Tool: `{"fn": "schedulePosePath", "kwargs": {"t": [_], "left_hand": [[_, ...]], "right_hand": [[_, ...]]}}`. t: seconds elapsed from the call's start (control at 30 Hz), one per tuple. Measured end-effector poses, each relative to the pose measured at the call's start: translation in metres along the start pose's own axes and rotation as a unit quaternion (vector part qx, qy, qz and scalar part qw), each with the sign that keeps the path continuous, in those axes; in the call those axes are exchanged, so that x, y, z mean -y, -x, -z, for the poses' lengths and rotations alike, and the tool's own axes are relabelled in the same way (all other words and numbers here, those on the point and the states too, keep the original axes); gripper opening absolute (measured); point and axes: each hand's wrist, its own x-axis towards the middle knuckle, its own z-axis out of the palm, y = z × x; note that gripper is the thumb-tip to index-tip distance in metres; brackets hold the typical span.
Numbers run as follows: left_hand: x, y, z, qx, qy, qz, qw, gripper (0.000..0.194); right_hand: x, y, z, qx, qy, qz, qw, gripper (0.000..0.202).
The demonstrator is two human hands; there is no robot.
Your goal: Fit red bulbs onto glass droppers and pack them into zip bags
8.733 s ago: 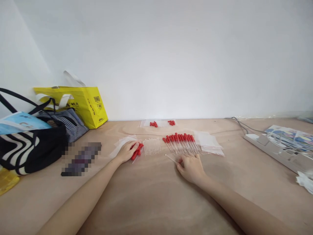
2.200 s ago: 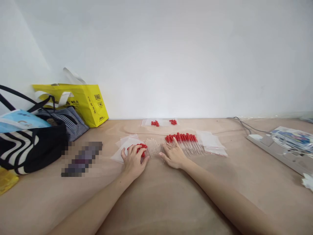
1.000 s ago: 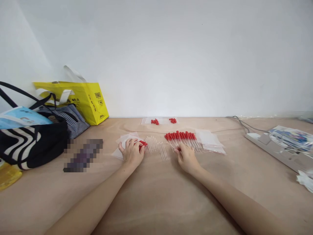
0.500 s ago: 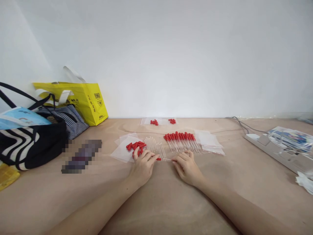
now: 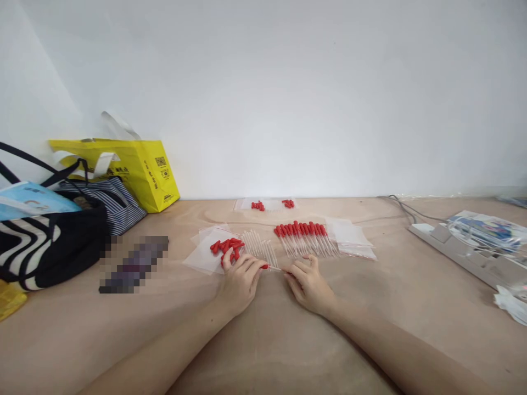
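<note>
Between finger and thumb, my left hand (image 5: pixel 241 280) pinches a red cap (image 5: pixel 264 266). My right hand (image 5: pixel 308 284) holds a thin white stick (image 5: pixel 275 269), whose left end meets the cap. Loose red caps (image 5: pixel 226 247) lie on clear plastic bags (image 5: pixel 201 257) just beyond my left hand. A row of bare white sticks (image 5: pixel 259 245) is spread in front of both hands. Beyond my right hand, several red-capped sticks (image 5: pixel 302 237) lie side by side, with their caps pointing away from me.
More clear bags (image 5: pixel 349 237) lie right of the capped sticks. Farther back is a bag with red caps (image 5: pixel 258 206). A yellow bag (image 5: pixel 158 181), black bag (image 5: pixel 78 247) and blurred dark object (image 5: pixel 135 264) are left; a white power strip (image 5: pixel 448 247) is right.
The stick in my right hand and the red cap in my left hand have come together; a gap showed between them before. My right hand has shifted slightly left, and the view has moved a little.
</note>
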Motion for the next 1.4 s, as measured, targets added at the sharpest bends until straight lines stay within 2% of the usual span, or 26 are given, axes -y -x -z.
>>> {"fn": "schedulePosePath", "kwargs": {"t": [0.27,0.57,0.9,1.2,1.4], "left_hand": [[0.000,-0.001,0.002,-0.005,0.003,-0.003,1.000,0.024],[0.000,0.000,0.001,-0.019,0.017,-0.013,1.000,0.018],[0.000,0.001,-0.001,-0.041,0.078,-0.019,0.996,0.019],[0.002,0.002,-0.002,-0.034,0.115,0.021,0.993,0.017],[0.002,0.003,-0.005,-0.034,0.110,0.010,0.993,0.014]], "right_hand": [[0.001,-0.001,0.002,-0.001,-0.030,-0.018,0.999,0.025],[-0.002,0.002,-0.002,-0.007,-0.044,-0.002,0.999,0.025],[0.002,0.002,-0.004,-0.060,-0.068,0.042,0.995,0.020],[0.008,-0.004,-0.002,-0.070,-0.071,0.010,0.995,0.020],[0.006,-0.005,-0.001,-0.064,-0.028,0.036,0.997,0.022]]}}
